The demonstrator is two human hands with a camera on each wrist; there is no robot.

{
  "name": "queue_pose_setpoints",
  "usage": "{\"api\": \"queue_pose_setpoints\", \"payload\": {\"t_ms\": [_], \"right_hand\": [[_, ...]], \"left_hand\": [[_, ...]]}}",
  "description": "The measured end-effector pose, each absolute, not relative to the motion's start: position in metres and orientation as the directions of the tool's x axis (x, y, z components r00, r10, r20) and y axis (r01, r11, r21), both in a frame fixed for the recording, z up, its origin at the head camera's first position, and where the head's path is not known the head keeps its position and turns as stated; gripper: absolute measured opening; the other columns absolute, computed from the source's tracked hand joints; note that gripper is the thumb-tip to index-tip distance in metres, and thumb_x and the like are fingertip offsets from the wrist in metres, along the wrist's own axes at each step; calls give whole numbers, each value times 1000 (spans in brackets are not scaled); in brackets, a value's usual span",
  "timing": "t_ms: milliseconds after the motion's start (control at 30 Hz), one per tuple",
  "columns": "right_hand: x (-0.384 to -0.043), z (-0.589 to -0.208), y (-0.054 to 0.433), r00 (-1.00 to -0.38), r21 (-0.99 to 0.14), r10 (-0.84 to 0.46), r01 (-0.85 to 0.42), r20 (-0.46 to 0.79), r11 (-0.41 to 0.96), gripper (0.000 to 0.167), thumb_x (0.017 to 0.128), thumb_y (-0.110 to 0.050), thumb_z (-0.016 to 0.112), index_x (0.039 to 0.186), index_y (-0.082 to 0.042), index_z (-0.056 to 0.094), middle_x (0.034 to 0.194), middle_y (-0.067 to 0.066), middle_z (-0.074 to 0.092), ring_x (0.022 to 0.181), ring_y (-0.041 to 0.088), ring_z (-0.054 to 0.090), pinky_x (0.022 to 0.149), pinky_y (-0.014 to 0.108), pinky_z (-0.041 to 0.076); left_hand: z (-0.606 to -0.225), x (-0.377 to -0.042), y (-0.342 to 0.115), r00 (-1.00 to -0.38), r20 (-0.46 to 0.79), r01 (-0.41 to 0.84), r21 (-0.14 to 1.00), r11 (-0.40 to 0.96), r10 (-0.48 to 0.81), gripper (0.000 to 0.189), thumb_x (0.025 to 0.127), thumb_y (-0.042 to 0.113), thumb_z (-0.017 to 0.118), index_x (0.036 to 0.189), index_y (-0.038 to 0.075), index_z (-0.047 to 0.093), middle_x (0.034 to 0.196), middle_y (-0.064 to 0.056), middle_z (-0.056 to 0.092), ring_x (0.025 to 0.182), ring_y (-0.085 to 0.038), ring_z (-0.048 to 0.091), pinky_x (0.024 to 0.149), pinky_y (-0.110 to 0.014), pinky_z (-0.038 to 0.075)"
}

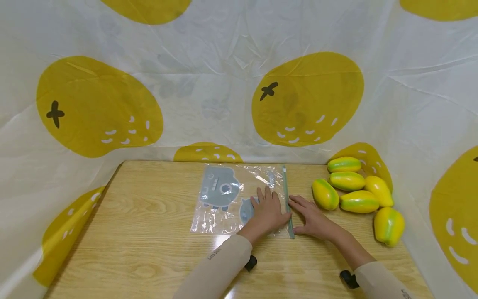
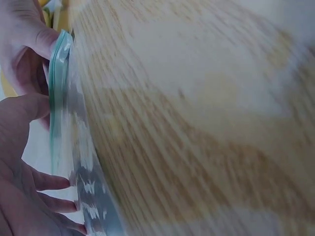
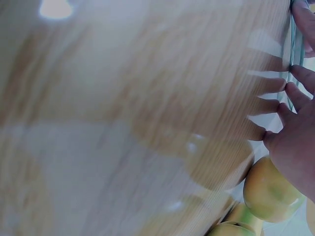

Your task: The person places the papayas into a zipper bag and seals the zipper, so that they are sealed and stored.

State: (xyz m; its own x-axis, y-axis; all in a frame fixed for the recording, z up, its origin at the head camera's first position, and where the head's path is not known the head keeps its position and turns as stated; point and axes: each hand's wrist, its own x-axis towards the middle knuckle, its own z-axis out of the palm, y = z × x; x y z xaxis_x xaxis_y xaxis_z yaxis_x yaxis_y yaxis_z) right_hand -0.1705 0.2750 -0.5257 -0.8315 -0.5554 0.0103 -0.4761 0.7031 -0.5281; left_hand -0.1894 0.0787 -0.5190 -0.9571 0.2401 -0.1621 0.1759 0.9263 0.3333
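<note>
A clear zip bag point(image 1: 222, 218) printed with blue-grey cartoon animals lies flat on the table, its green zip strip point(image 1: 286, 187) along the right side. My left hand point(image 1: 266, 211) rests on the bag with fingers spread, its thumb against the strip. Just beyond the strip, my right hand point(image 1: 311, 218) touches its outer edge and the tabletop, fingers extended. In the left wrist view, the right thumb lies close to the strip's near end point(image 2: 61, 46). Seen from the right wrist, the right fingertips point(image 3: 290, 88) meet the table beside the strip.
Several yellow fruits with green streaks point(image 1: 359, 202) lie in a group right of my right hand. The wooden table point(image 1: 149, 228) is surrounded by a white cloth point(image 1: 209, 104) with large yellow fruit prints. A small white slider point(image 1: 284, 169) sits at the strip's far end.
</note>
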Motion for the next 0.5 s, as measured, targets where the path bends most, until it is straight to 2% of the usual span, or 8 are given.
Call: {"api": "queue_pose_setpoints", "payload": {"t_ms": [500], "right_hand": [[-168, -520, 274, -841, -522, -541, -460, -4, 719, 95, 81, -41, 87, 153, 4, 44, 161, 27, 37, 148, 56, 28, 109, 82, 21]], "left_hand": [[-519, -191, 80, -953, -178, 184, 297, 937, 244, 93, 90, 65, 67, 157, 8, 39, 171, -18, 22, 158, -46, 13, 119, -72, 22]]}}
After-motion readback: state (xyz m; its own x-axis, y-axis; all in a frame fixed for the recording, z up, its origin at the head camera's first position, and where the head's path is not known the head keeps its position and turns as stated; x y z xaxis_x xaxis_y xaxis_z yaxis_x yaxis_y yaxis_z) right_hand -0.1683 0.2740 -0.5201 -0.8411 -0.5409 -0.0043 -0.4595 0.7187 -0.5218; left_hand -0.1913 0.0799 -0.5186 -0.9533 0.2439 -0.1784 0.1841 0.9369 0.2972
